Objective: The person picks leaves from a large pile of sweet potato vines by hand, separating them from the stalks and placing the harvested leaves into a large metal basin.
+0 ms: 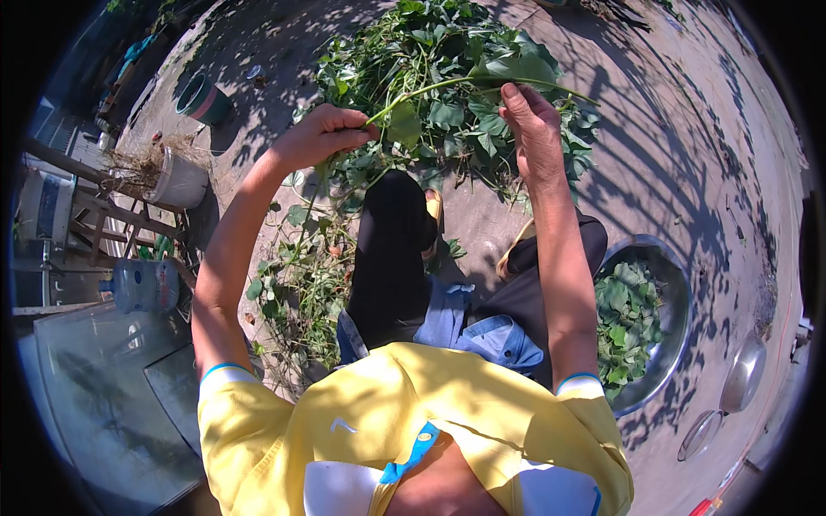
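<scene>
My left hand (332, 135) pinches a long green vine stem (426, 89) between thumb and fingers. The stem stretches to the right past my right hand (530, 119), which is raised with its thumb up against the vine; the right fingertips are partly hidden, and whether they grip it I cannot tell. Leaves hang from the stem, one of them beside my left hand. Behind both hands lies a big heap of leafy green vines (445, 39) on the concrete. More vines and bare stalks (303, 284) lie on the ground left of my knee.
At my right stands a wide metal basin (674, 342) holding picked leaves (623, 316); two smaller metal vessels (743, 374) lie beyond it. On the left are a green bucket (213, 106), a white bucket of dry stalks (184, 180), a plastic water bottle (145, 286) and glass panes (110, 387).
</scene>
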Available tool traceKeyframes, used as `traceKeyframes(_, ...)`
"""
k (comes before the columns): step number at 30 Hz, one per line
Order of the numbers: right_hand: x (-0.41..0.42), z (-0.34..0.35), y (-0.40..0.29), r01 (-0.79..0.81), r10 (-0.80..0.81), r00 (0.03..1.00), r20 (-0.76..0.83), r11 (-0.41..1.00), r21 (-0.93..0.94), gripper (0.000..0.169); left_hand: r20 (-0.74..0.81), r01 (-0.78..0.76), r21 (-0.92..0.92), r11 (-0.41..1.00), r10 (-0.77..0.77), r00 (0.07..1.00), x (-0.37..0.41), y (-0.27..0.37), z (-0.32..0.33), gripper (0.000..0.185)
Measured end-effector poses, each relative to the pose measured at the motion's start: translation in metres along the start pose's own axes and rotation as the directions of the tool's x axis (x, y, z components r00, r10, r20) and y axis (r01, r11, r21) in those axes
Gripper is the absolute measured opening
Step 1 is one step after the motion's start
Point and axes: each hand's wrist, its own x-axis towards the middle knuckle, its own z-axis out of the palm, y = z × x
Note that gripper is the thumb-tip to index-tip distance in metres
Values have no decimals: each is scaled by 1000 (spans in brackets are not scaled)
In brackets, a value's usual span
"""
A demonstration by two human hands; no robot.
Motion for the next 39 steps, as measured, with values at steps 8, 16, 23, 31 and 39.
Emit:
traceKeyframes(8, -5, -3, 5, -4, -43, 987, -154, 957, -291, 21, -17, -47, -96, 994, 46, 999, -6, 10, 2, 22)
traceKeyframes(16, 5, -25, 27, 103, -304, 947, -104, 595, -797, 29, -88, -29, -74, 997, 22, 996, 9, 8, 12, 22)
traceKeyframes(23, -2, -65, 32, -190, 175, 947, -269, 981, -33, 21, -157, 59, -252, 966, -101, 982, 17, 12, 10, 22)
traceKeyframes(31, -25, 13, 23, -129, 109, 986, 129, 979, 159, 19, 36, 70, -529, 846, -61, 998, 18, 34, 27, 22)
traceKeyframes(39, -30, 54, 25, 10, 3, 999, 52, 966, -259, 19, -151, -6, -33, 999, 1, 988, 25, 53, 59, 18)
